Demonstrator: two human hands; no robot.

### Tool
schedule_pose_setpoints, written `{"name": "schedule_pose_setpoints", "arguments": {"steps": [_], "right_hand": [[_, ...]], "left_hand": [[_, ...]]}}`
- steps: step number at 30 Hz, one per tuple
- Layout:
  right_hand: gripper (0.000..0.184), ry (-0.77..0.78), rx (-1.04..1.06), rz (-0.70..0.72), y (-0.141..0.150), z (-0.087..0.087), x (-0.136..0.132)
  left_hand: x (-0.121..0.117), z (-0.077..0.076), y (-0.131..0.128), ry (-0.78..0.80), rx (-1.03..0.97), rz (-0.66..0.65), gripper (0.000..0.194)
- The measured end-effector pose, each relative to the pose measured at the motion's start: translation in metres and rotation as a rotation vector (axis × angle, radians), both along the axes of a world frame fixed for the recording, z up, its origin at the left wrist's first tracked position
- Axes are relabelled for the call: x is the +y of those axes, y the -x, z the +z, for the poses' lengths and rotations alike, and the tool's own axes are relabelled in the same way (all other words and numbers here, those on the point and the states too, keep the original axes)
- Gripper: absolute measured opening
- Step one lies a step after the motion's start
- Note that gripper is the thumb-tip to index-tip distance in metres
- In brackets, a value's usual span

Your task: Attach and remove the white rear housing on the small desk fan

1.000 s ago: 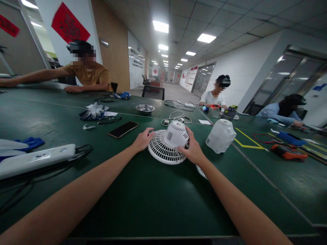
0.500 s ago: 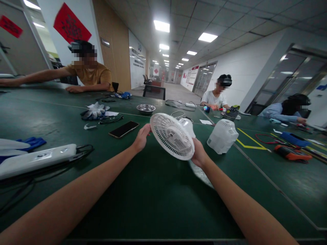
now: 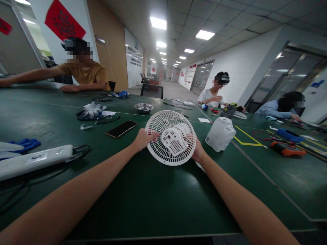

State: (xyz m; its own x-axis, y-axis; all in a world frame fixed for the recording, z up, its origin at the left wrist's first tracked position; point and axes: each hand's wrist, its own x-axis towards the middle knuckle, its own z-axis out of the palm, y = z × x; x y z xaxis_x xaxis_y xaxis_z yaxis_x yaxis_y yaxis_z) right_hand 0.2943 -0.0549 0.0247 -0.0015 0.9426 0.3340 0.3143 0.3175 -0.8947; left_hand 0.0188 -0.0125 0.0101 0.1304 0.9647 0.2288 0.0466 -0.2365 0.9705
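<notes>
Held up over the green table is a round white fan grille [image 3: 170, 157] with slots all round and a motor housing plate [image 3: 176, 144] at its middle. My left hand [image 3: 143, 139] grips its left rim, thumb laid over the slots. On the right side my right hand [image 3: 197, 149] is closed at the rim, its fingers largely hidden behind the grille. A pale part shows just below my right hand, mostly covered. To the right of the grille stands a translucent white plastic housing [image 3: 221, 133].
A phone [image 3: 122, 129], a metal bowl [image 3: 143, 108], grey gloves [image 3: 91, 111] and a white power strip [image 3: 35, 161] lie leftward on the table [image 3: 143, 200]. An orange-and-black meter [image 3: 287, 149] and a blue tray [image 3: 290, 135] are at right. Three people sit around the table.
The grille has turned so its slotted face points more toward me. My left hand has moved from beside its edge to gripping the rim. A person opposite has raised a hand.
</notes>
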Motion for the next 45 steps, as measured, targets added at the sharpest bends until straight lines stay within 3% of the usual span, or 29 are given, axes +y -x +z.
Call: {"name": "schedule_pose_setpoints", "arguments": {"steps": [2,5,8,12,16,19,23,25,27,29,32,36,41,45], "right_hand": [[0.064,-0.041,-0.063,-0.259,-0.023,0.002,0.008],[0.080,-0.092,-0.390,-0.505,-0.059,0.005,0.014],[0.076,-0.114,-0.593,-0.598,-0.080,0.004,0.017],[0.070,-0.056,-0.711,-0.622,-0.080,-0.002,0.019],[0.064,-0.023,-0.754,-0.605,-0.076,-0.006,0.020],[0.052,-0.163,-0.751,-0.634,-0.078,0.002,0.020],[0.051,-0.491,-0.667,-0.878,-0.089,0.021,0.016],[0.062,-0.512,-0.560,-1.034,-0.098,0.025,0.014],[0.075,-0.428,-0.441,-1.133,-0.108,0.023,0.015],[0.083,-0.293,-0.318,-1.143,-0.118,0.017,0.019],[0.092,-0.103,-0.197,-1.040,-0.130,0.003,0.026],[0.091,0.097,-0.154,-0.937,-0.138,-0.008,0.032],[0.089,0.059,-0.168,-0.994,-0.135,-0.007,0.031],[0.090,-0.130,-0.178,-1.077,-0.127,0.008,0.029]], "left_hand": [[0.003,-0.002,0.001,-0.015,0.018,-0.007,0.028],[0.005,-0.005,0.003,0.019,0.016,-0.003,0.029],[0.003,-0.003,0.006,0.057,0.031,0.011,0.029],[-0.002,0.002,0.005,0.088,0.039,0.029,0.028],[-0.003,0.003,0.004,0.128,0.020,0.052,0.024],[-0.001,0.002,0.005,0.138,0.022,0.039,0.025],[0.000,0.002,0.006,0.140,0.028,0.015,0.027],[0.001,0.002,0.007,0.155,0.032,0.014,0.028],[0.002,0.001,0.008,0.170,0.037,0.018,0.030],[0.004,0.000,0.008,0.181,0.037,0.016,0.031],[0.006,-0.002,0.010,0.194,0.041,0.001,0.030],[0.006,-0.001,0.011,0.204,0.039,-0.019,0.033],[0.002,0.002,0.011,0.199,0.045,-0.028,0.035],[0.003,0.002,0.011,0.193,0.055,-0.039,0.029]]}}
